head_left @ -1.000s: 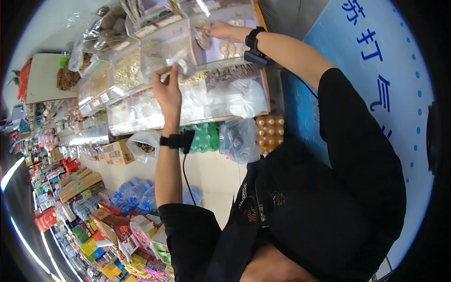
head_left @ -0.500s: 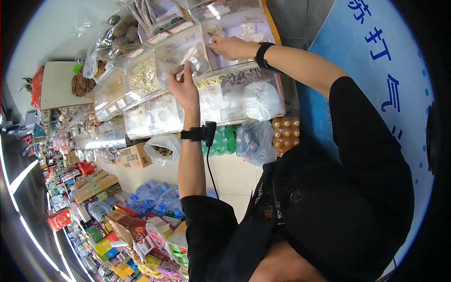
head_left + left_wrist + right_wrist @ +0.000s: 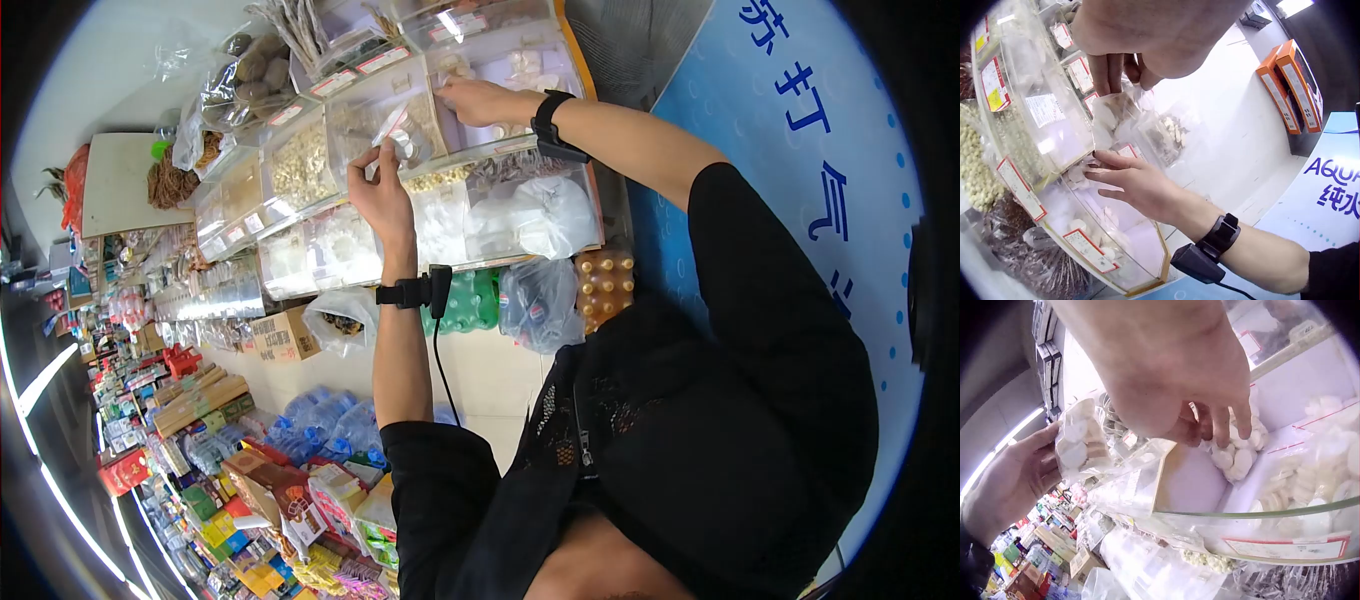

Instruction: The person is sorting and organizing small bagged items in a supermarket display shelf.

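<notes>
My left hand [image 3: 385, 205] pinches the top of a clear zip bag [image 3: 408, 138] holding white round slices, raised over the display bins. In the right wrist view this bag [image 3: 1075, 440] hangs from the fingers of the left hand [image 3: 1013, 481]. My right hand [image 3: 485, 102] reaches into the bin to the right, its fingers spread and fairly straight in the left wrist view. Its fingertips touch another bag of white slices [image 3: 1235, 456] by the bin divider; the thumb is mostly hidden.
More bagged white slices [image 3: 1300, 487] lie in the same bin, behind a clear front edge [image 3: 1260, 517] with a price label [image 3: 1288, 548]. Bins of pale dried goods [image 3: 300, 165] continue to the left. Packs of bottles [image 3: 605, 290] and a carton [image 3: 285, 335] stand on the floor below.
The right hand, with a bag at its fingers a second ago, now reaches lower in the bin in view. The left hand keeps its bag raised. The head view has shifted.
</notes>
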Demonstrator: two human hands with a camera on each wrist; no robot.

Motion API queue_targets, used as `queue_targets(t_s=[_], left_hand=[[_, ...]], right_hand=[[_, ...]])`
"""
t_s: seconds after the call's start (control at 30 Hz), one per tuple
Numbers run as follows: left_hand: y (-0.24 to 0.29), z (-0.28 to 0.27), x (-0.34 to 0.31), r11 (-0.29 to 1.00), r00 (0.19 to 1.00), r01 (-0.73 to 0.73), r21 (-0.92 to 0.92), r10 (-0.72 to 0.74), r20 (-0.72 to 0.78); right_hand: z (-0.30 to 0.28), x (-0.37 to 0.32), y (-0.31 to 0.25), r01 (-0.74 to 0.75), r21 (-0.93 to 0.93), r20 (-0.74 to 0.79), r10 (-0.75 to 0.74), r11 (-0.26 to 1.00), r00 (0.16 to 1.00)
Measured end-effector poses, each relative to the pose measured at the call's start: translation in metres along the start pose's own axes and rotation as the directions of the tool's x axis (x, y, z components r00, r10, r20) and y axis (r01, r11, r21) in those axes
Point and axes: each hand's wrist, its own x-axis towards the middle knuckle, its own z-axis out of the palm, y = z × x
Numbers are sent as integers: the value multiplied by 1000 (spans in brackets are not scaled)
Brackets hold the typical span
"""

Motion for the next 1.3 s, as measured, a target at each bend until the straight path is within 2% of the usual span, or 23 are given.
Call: queue_targets(t_s=[0.07, 0.13, 0.2, 0.23, 0.27, 0.33, 0.37, 0.43, 0.5, 0.57, 0.6, 0.63, 0.7, 0.73, 0.87, 0.9, 0.97, 1.0, 1.07, 1.1, 1.2, 1.27, 1.3], left_hand=[[-2, 1, 2, 1000, 1000, -12, 17, 12, 0], [-6, 3, 3, 998, 999, 39, -56, -40, -23], [-12, 12, 0, 990, 997, 71, -118, -74, -20], [-14, 14, 4, 981, 996, 76, -180, -81, -21], [-18, 17, 6, 980, 996, 82, -182, -87, -15], [-22, 26, 10, 970, 989, 150, -190, -143, 47], [-23, 34, 10, 969, 988, 152, -196, -144, 53], [-21, 48, 7, 940, 979, 202, -275, -184, 91], [-17, 55, 7, 928, 961, 264, -261, -231, 150], [-12, 54, 15, 970, 921, 234, 60, -241, 307], [-20, 55, 25, 976, 887, 69, 209, -156, 435], [-20, 55, 32, 975, 887, 69, 209, -156, 435], [-19, 56, 34, 957, 889, -52, 285, -86, 449], [-25, 57, 35, 968, 892, -71, 240, -46, 450], [-38, 58, 48, 911, 871, -85, 403, -128, 474], [-38, 60, 47, 911, 870, -84, 403, -130, 476], [-37, 66, 46, 813, 818, 10, 583, -342, 462], [-36, 70, 45, 814, 816, 8, 581, -341, 467], [-29, 78, 45, 690, 781, -10, 724, -446, 437], [-27, 80, 44, 691, 780, -13, 723, -445, 439], [-37, 79, 45, 581, 810, -163, 797, -383, 444], [-38, 80, 45, 581, 852, -168, 796, -321, 414], [-39, 82, 46, 582, 850, -170, 795, -322, 417]], right_hand=[[-10, -6, -1, -10, 57, 3, 10, 998, 1000], [-22, -10, -4, -22, 110, 9, 21, 994, 1000], [-31, -23, -12, -54, 545, 106, -4, 837, 994], [-39, -33, -25, -54, 545, 105, -5, 837, 994], [-48, -49, -41, -93, 588, 182, -19, 804, 983], [-53, -57, -41, -144, 659, 245, -30, 739, 969], [-51, -55, -35, -148, 654, 245, -22, 742, 969], [-49, -54, -28, -94, 384, 167, 31, 919, 986], [-54, -63, -18, -133, 405, 192, 58, 905, 980], [-57, -60, -5, -47, 320, 107, 13, 946, 994], [-65, -58, 2, -43, 379, 194, -34, 924, 980], [-64, -51, 9, -43, 380, 193, -34, 924, 981], [-51, -46, 21, -1, 399, 162, -69, 917, 984], [-54, -46, 20, 14, 333, 183, -79, 943, 980], [-51, -40, 34, -13, 406, 143, -50, 914, 988], [-50, -38, 38, -93, 357, 169, 33, 930, 985], [-52, -37, 44, -253, 247, 203, 205, 936, 957], [-52, -39, 47, -257, 246, 201, 210, 935, 957], [-55, -47, 51, -137, 107, 98, 126, 985, 987], [-56, -49, 52, -139, 107, 96, 129, 985, 987], [-56, -52, 52, -215, 31, 60, 213, 976, 975], [-40, -46, 65, -108, 45, 145, 101, 993, 984], [-35, -41, 71, -112, 45, 145, 104, 993, 984]])
